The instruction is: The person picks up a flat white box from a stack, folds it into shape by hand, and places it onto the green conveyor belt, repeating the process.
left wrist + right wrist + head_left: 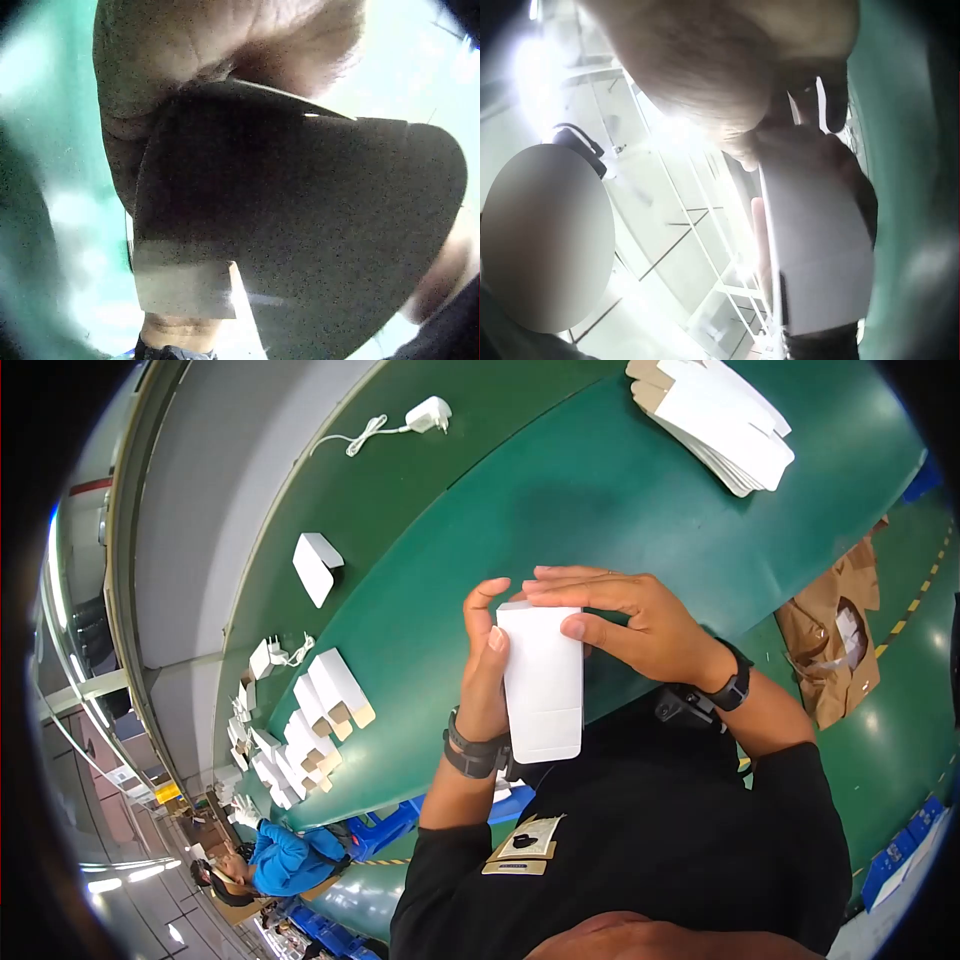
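Observation:
A white cardboard box (543, 680), narrow and upright, is held up in front of the person's chest. The left hand (482, 680) grips its left side, thumb along the edge of the front face. At the upper end is the right hand (645, 615), with its thumb on the right edge and its fingers stretched over the top end. In the left wrist view the box's shaded face (292, 217) fills the middle, under the palm. The right wrist view shows a pale grey side (821, 247) of the box below the hand. The inside of the box is hidden.
Flat white box blanks (715, 425) are stacked at the far right of the green table (400, 650). A white plug adapter (428, 415), a folded white piece (317, 568) and several white boxes (335, 685) lie leftward. Brown paper (825, 650) lies right; a person in blue (290, 860) sits lower left.

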The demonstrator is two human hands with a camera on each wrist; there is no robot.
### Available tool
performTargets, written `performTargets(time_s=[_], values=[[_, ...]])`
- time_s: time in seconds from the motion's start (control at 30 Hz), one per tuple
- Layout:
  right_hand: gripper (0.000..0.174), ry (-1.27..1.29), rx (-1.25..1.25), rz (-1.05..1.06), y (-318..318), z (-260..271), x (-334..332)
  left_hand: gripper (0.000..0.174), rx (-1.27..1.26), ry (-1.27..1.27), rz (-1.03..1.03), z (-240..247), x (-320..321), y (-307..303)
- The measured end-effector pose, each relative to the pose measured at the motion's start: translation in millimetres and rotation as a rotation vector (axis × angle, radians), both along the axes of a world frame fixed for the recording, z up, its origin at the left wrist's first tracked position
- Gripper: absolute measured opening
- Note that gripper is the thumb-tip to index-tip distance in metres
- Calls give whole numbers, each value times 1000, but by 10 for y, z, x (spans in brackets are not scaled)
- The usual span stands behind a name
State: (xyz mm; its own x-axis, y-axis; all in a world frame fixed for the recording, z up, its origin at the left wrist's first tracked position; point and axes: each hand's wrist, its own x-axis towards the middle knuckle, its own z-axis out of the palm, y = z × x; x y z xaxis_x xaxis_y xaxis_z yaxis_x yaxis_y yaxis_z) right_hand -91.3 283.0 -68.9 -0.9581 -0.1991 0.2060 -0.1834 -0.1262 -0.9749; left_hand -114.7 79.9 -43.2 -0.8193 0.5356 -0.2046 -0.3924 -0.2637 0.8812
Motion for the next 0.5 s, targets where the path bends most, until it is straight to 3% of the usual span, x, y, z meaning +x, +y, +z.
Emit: performTargets(time_s=[0.13,0.27,0.33,0.4,0.43,0.5], values=[[32,44,-110,-45,-13,-100,-104,63,-54,75,22,-93,-138,47],[38,136,176,-175,457,124,-199,58,39,110,89,-67,-479,141],[44,321,686,-573,849,263,-214,56,-16,174,196,-186,-975,-138],[47,376,1232,-887,1218,254,-234,54,-1,76,323,-352,-1676,-604],[47,425,1237,-877,1346,190,-232,56,-37,89,373,-329,-1958,-763],[44,286,1483,-790,1505,-4,-216,58,-38,122,448,-257,-2211,-906]])
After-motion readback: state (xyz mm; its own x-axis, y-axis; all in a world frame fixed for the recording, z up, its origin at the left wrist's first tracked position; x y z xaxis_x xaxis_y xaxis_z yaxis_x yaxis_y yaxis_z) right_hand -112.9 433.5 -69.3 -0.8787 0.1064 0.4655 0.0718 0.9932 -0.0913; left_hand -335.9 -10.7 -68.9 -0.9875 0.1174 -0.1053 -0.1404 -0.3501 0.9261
